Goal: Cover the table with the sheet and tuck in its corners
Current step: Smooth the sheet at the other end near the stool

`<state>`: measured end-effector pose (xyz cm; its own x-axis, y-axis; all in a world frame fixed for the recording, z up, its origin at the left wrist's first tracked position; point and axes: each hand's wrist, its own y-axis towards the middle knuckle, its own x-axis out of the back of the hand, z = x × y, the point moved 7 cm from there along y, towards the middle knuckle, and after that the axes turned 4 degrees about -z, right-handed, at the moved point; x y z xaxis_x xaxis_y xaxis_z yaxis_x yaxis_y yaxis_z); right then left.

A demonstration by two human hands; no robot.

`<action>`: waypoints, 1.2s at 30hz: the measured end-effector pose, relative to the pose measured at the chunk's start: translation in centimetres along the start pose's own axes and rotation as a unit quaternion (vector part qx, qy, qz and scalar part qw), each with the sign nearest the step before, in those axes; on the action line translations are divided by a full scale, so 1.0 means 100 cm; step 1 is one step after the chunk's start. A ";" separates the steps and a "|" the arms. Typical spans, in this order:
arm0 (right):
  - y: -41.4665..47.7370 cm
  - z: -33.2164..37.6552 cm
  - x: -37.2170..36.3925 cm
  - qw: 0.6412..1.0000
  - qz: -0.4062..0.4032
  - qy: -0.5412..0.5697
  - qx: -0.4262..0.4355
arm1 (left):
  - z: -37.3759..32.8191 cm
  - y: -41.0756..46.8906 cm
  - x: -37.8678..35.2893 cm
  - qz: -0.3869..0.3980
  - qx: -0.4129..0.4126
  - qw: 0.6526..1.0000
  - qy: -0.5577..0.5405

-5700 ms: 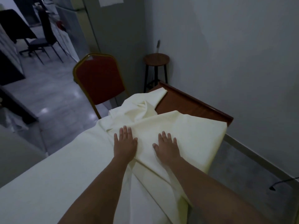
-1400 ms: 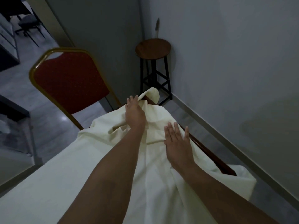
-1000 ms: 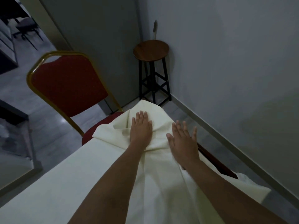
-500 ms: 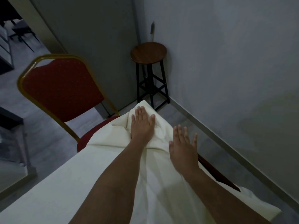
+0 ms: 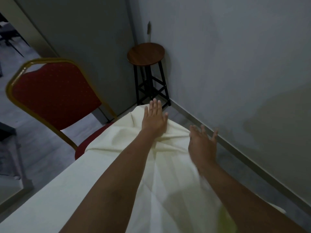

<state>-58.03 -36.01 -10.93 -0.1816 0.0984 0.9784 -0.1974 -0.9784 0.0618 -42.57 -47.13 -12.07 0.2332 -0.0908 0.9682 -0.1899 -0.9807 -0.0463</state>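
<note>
A cream sheet lies over the table and hides its top entirely; folds bunch up near the far corner. My left hand presses flat on the sheet at that far corner, fingers spread and reaching just past the edge. My right hand is open over the sheet's right edge, fingers apart and slightly blurred, holding nothing. The sheet hangs off the right side lower down.
A red chair with a gold frame stands close against the table's far left side. A round wooden stool on black legs sits in the wall corner beyond. A grey wall and skirting run along the right.
My left hand slid further out to the far corner, flattening the sheet. My right hand moved to the right edge, and the brown table edge seen earlier is now covered.
</note>
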 end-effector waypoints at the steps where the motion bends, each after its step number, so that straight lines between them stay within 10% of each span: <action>1: 0.004 -0.007 0.003 1.000 -0.006 -0.005 -0.016 | -0.001 -0.004 0.001 -0.007 -0.002 1.000 0.004; 6: 0.006 -0.016 0.017 0.997 -0.018 0.000 -0.070 | 0.006 -0.025 0.003 -0.028 0.006 0.999 0.022; 12: -0.029 0.035 0.002 0.998 -0.009 0.015 0.055 | 0.064 -0.036 -0.008 0.019 0.131 0.991 0.021; 21: -0.041 0.061 -0.024 0.983 0.009 -0.016 0.184 | 0.059 -0.004 -0.008 -0.022 0.105 0.994 -0.027; 36: -0.011 0.025 -0.030 0.988 0.057 -0.035 0.139 | 0.030 -0.027 -0.007 -0.007 0.037 0.999 -0.038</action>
<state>-54.83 -35.73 -13.40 -0.1186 -0.0186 0.9928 0.0941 -0.9955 -0.0074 -39.32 -44.94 -13.35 0.3079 -0.0879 0.9473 -0.1150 -0.9919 -0.0547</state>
